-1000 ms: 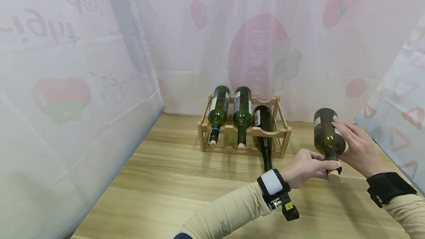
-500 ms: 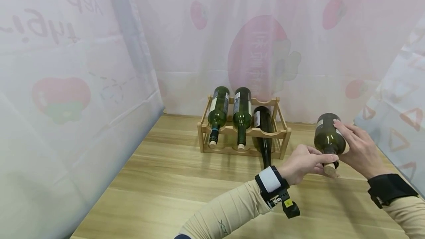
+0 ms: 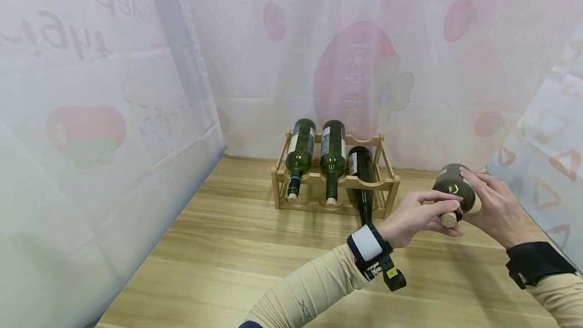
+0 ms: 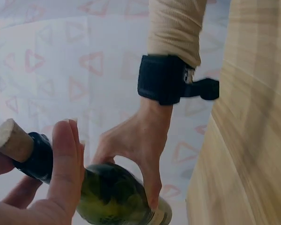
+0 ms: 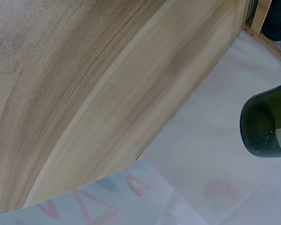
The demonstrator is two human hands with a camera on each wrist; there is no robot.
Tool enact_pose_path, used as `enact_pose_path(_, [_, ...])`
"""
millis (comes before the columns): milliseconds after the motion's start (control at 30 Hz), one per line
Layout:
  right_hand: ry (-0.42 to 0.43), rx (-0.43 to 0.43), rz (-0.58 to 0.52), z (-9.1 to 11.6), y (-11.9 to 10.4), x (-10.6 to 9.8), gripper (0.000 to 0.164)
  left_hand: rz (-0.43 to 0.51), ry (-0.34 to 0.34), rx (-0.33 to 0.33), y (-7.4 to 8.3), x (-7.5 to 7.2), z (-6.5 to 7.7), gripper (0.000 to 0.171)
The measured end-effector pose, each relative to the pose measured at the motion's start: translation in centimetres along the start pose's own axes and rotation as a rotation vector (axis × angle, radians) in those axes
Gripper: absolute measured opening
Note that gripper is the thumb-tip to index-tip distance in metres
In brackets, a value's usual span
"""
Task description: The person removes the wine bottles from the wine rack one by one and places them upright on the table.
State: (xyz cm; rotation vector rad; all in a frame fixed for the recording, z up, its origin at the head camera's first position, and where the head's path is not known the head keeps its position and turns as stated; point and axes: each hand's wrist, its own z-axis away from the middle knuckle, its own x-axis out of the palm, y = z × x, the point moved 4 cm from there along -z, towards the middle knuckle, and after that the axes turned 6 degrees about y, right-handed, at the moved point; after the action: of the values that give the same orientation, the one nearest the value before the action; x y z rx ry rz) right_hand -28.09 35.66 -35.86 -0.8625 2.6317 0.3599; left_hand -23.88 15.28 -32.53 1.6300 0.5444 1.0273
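A green wine bottle is held above the right side of the table, lying nearly level with its corked neck toward me. My left hand grips the neck just behind the cork. My right hand holds the body from the right side. In the left wrist view, left fingers wrap the dark neck, and the right hand spans the green body. The bottle's base shows at the right edge of the right wrist view; no hand appears there.
Left of the hands stands a wooden wine rack. Two green bottles lie on its upper tier, and a darker bottle sits lower at right. Printed curtains surround the wooden table.
The held bottle has tipped toward level: its base has come down and its corked neck has risen. My left hand has lifted slightly with the neck. The racked bottles stay put.
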Motion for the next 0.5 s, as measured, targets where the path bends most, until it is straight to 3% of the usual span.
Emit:
enact_pose_path(267, [0.025,0.014,-0.029,0.3,0.1,-0.2,0.092,-0.053,-0.086,0.071,0.4,0.1,-0.8,0.034])
enact_pose_path(500, [0.041,0.017,-0.036,0.3,0.5,-0.1,0.091,-0.048,-0.063,0.069,0.7,0.1,-1.4,0.035])
